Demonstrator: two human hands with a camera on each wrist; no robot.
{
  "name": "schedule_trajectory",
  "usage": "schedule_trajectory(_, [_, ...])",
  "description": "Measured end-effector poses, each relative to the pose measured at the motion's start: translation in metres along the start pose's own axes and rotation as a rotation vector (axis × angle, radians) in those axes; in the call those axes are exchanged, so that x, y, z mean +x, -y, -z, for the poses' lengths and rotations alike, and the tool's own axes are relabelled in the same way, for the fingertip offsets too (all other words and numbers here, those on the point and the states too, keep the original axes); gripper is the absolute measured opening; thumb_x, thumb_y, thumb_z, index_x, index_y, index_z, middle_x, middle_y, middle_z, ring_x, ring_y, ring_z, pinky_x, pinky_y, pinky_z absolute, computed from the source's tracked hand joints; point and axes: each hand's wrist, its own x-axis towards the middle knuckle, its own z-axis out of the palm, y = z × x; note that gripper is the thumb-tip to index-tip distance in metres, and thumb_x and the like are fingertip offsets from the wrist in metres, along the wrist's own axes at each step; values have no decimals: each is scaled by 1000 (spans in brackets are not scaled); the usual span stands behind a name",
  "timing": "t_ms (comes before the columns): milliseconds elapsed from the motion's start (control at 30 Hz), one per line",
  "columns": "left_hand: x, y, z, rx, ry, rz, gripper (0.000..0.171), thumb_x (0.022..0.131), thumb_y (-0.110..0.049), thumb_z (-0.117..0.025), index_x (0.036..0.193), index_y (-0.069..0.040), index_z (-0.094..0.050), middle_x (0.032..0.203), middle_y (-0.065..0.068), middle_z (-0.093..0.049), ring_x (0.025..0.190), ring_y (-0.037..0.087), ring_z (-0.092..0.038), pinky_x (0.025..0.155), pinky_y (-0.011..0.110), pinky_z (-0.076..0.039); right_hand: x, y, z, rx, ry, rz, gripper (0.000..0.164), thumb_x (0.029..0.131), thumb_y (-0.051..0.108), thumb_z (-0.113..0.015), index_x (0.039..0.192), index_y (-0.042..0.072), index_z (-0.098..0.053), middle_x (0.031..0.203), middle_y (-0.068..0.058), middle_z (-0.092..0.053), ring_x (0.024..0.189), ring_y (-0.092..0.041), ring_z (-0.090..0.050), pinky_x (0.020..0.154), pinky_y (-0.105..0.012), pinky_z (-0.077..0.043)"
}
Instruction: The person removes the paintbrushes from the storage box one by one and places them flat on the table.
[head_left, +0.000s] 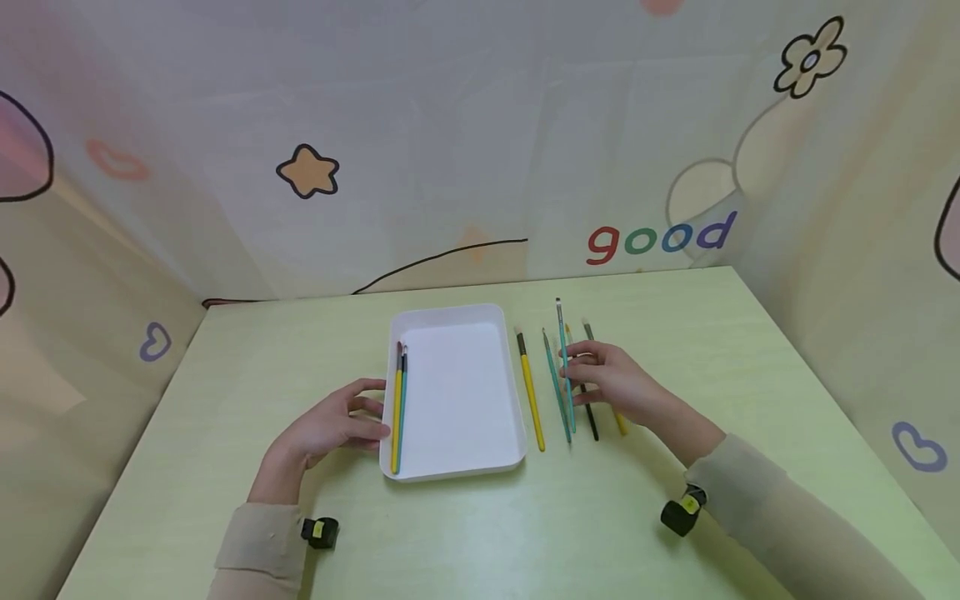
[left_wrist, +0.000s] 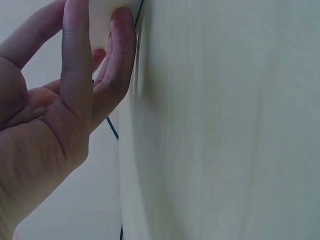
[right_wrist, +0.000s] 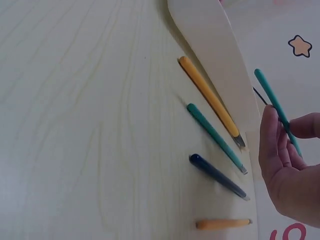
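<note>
My right hand (head_left: 617, 382) pinches a teal paintbrush (head_left: 564, 354) between thumb and fingers, bristles toward the far side. The right wrist view shows that teal brush (right_wrist: 272, 97) raised off the table. My left hand (head_left: 341, 427) touches the left wall of a white tray (head_left: 457, 472); in the left wrist view its fingers (left_wrist: 120, 55) meet the tray's side. Inside the tray, along its left edge, lie a yellow paintbrush (head_left: 397, 417) and a teal one (head_left: 403, 408) side by side.
Right of the tray lie a yellow brush (head_left: 532, 396), a teal brush (head_left: 557, 390), a black-handled brush (head_left: 591, 417) and another yellow brush (head_left: 619, 423), partly hidden by the right hand. A patterned curtain (head_left: 450, 150) hangs behind the pale green table (head_left: 480, 542).
</note>
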Motion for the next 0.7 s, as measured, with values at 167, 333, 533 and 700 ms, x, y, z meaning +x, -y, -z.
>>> schedule_trajectory(167, [0,0,0,1,3,0,80,88,-4,-79,155,-4,-34,130,25,-51,95,30,-67,83,38,-61,-4,-6,16,-17,-25,-28,49,106,12,-57,146,-9,-38,124,-27,-56,105,-33,-60,84,-34,-61])
schedule_trajectory(333, [0,1,-1,3,-5,6,80,88,-5,-80,154,-5,-36,130,24,-51,95,30,-67,83,37,-62,-7,-11,31,-48,-40,-53,51,106,14,-57,148,-8,-38,127,-26,-56,106,-30,-59,85,-33,-60])
schedule_trajectory(533, [1,1,-1,3,-10,10,79,88,-4,-80,154,-6,-37,129,24,-52,95,30,-67,82,38,-62,-11,-19,46,-101,-62,-70,50,105,13,-57,145,-10,-40,125,-26,-58,102,-29,-61,83,-33,-60])
schedule_trajectory(700, [1,1,-2,15,-9,6,78,88,-4,-79,154,-6,-37,128,24,-52,94,30,-67,82,38,-62,-13,-26,57,-209,-107,-79,48,104,13,-59,142,-10,-44,122,-25,-61,95,-25,-65,80,-32,-60])
